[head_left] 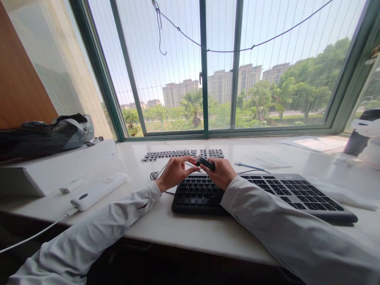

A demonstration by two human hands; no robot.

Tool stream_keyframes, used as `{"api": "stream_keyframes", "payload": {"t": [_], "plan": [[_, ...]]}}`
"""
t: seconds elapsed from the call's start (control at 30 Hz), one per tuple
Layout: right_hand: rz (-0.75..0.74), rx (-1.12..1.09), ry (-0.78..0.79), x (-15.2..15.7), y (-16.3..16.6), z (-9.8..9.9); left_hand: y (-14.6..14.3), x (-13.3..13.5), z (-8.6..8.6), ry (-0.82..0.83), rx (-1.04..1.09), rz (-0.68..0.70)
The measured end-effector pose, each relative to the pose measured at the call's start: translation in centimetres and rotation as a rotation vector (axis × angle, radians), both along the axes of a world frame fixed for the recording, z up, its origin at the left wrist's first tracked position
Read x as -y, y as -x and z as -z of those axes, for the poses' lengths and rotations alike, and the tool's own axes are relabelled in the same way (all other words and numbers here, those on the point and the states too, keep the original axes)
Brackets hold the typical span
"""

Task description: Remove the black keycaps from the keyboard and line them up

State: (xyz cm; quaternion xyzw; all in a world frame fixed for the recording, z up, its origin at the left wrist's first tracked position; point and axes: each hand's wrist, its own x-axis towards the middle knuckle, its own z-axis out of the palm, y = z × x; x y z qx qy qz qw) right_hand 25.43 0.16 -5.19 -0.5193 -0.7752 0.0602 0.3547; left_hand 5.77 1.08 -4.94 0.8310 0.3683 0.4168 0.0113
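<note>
Right hand clutches a stubby black tool over the black plastic keyboard, can't tell left hand grip, probably fiddling, needs steadiness.

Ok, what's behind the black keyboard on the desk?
Behind the keyboard, dark keycaps lie in rows, with a blue stick to their right. The left hand and right hand cover part of that space; whatever lies directly behind them can't be seen.

The keyboard looks matt plastic, the tabletop smooth and glossy, the sleeves cloth
</note>
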Motion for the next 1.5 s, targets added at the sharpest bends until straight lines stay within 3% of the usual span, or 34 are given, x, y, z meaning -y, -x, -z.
{"api": "stream_keyframes", "payload": {"t": [0.27, 0.63, 0.8, 0.9, 1.0, 1.17, 1.33, 1.5], "plan": [[-0.015, 0.006, 0.012, -0.1, 0.0, 0.2, 0.1, -0.2, 0.2, -0.068, -0.045, -0.028], [0.004, 0.074, 0.035, 0.3, 0.0, -0.2, 0.1, -0.1, 0.3, -0.091, -0.131, 0.031], [0.017, 0.073, 0.022, 0.2, 0.1, -0.1, 0.8, -0.7, -0.1, -0.191, -0.224, 0.016], [0.036, 0.044, 0.011, 0.1, 0.1, -0.1, 3.3, -2.3, -1.3, -0.247, -0.16, -0.105], [0.047, 0.045, 0.002, 0.1, 0.1, -0.1, 7.2, -4.8, -2.3, -0.266, -0.112, -0.423], [0.017, 0.113, -0.017, 0.1, 0.1, 0.2, 12.1, -8.5, -1.2, 0.028, -0.328, -0.74], [0.019, 0.134, 0.0, 0.3, 0.2, 0.2, 13.2, -10.4, 1.4, 0.149, -0.447, -0.785], [0.025, 0.135, 0.025, 0.6, 0.3, 0.0, 13.8, -11.5, 2.6, 0.184, -0.499, -0.793]]}}
